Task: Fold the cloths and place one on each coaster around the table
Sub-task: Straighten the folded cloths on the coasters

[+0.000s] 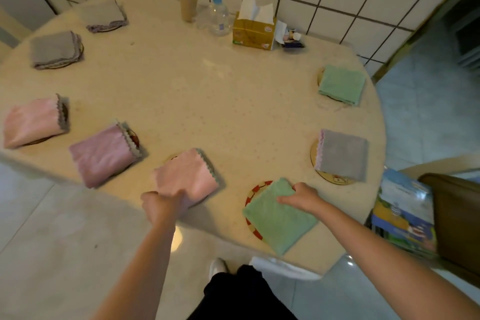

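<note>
White tiled wall with dark grout behind a round cream table (197, 91); pale floor below. At the far edge by the wall: a brown paper cup (188, 6), upright, contents not visible; a clear pump bottle (217, 16) with blue nozzle, nearly see-through; a yellow tissue box (254, 33) with white tissue standing out of its top slot; small dark clutter just right of it, too small to tell. Folded cloths ring the table, each over a coaster: two grey ones at far left (105, 16) (55, 49), a pink one (35, 122) at left, a mauve one (104, 154) beside it, a green one (340, 84) at far right, a grey one (342, 154) nearer on the right. Left hand (162, 205) at the near edge pinches the near corner of a pink cloth (188, 175), fingers curled onto the fabric; its coaster barely shows at the far side. Right hand (301, 196) rests on the far corner of the near green cloth (278, 215), fingers bent over its edge, gripping it. That cloth lies flat, corner toward the viewer, over a red-and-white rimmed coaster (255, 189), overhanging the table edge slightly. Stack of coloured books (404, 213) on a brown chair at right.
</note>
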A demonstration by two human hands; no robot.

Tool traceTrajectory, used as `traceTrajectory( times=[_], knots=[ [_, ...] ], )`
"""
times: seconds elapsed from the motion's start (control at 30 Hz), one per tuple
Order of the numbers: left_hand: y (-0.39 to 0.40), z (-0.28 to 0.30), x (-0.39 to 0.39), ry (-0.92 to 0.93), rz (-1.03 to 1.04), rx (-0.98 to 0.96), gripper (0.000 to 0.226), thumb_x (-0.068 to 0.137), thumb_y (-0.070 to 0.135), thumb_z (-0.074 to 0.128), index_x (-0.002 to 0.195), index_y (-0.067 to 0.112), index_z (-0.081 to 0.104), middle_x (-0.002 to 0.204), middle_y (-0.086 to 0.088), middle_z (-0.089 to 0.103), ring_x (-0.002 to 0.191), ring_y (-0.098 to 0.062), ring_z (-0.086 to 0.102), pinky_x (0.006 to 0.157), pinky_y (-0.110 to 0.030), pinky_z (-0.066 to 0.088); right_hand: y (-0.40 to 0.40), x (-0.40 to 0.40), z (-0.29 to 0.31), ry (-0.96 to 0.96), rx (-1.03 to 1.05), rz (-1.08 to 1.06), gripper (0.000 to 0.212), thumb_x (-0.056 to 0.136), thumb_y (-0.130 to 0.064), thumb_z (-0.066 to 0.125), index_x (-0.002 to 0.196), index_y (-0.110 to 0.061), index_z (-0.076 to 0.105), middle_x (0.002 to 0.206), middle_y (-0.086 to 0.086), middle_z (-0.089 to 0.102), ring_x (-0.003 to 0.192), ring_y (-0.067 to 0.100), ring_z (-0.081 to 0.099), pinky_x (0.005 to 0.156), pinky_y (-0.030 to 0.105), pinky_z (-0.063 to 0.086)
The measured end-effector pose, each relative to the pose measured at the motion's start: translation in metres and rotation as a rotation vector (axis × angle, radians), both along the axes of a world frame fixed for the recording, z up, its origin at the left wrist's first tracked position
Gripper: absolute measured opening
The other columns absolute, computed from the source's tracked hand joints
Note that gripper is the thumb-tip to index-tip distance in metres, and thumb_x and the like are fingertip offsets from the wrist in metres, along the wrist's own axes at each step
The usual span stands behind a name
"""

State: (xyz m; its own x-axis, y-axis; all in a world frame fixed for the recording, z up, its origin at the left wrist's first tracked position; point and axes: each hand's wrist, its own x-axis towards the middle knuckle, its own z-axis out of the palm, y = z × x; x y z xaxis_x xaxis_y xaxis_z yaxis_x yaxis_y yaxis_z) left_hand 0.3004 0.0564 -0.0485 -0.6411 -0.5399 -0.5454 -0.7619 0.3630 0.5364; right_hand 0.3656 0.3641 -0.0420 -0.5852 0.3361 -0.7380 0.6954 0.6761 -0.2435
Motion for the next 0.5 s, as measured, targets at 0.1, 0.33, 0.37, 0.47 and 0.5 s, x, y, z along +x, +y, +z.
traceTrajectory(
  times=[0.1,0.33,0.37,0.47,0.5],
  knots=[
    [-0.014,-0.002,-0.006,-0.032,0.077,0.155,0.053,0.067,0.027,0.084,0.102,-0.001,0.055,0.105,-0.021,0.063,0.090,-0.033,0.062,0.080,-0.040,0.051,0.004,0.002,0.003,0.031,-0.113,-0.043,0.054,0.070,-0.051,0.072,0.113,-0.019,0.060,0.109,0.002,0.067,0.100,0.019,0.063,0.085,0.032,0.052],
    [-0.025,0.006,-0.018,0.053,-0.015,0.662,0.025,0.080,0.006,0.069,0.102,-0.002,0.059,0.082,-0.014,0.059,0.068,-0.022,0.055,0.061,-0.032,0.044,0.012,0.009,0.020,0.032,-0.394,-0.259,0.037,0.077,-0.034,0.075,0.101,-0.007,0.066,0.093,0.009,0.073,0.083,0.022,0.071,0.076,0.035,0.057],
    [-0.027,0.008,-0.020,0.060,-0.050,0.723,0.026,0.083,0.002,0.064,0.107,-0.003,0.058,0.089,-0.016,0.062,0.074,-0.024,0.059,0.064,-0.033,0.048,0.010,0.012,0.026,0.043,-0.466,-0.287,0.035,0.080,-0.029,0.073,0.104,-0.006,0.066,0.095,0.011,0.074,0.086,0.024,0.071,0.080,0.037,0.057],
    [-0.032,0.019,-0.032,0.044,-0.188,0.848,0.026,0.084,-0.004,0.056,0.109,-0.003,0.058,0.098,-0.018,0.068,0.083,-0.028,0.067,0.063,-0.034,0.057,0.007,0.024,0.036,0.087,-0.725,-0.479,0.031,0.087,-0.025,0.065,0.112,-0.006,0.065,0.104,0.012,0.072,0.096,0.026,0.069,0.083,0.039,0.056],
    [-0.034,0.022,-0.038,0.023,-0.250,0.867,0.025,0.083,-0.005,0.056,0.108,-0.003,0.058,0.095,-0.017,0.069,0.081,-0.027,0.068,0.060,-0.033,0.057,0.006,0.030,0.033,0.112,-0.796,-0.575,0.029,0.088,-0.024,0.063,0.112,-0.007,0.064,0.107,0.012,0.071,0.098,0.026,0.069,0.080,0.038,0.056]
  ],
)
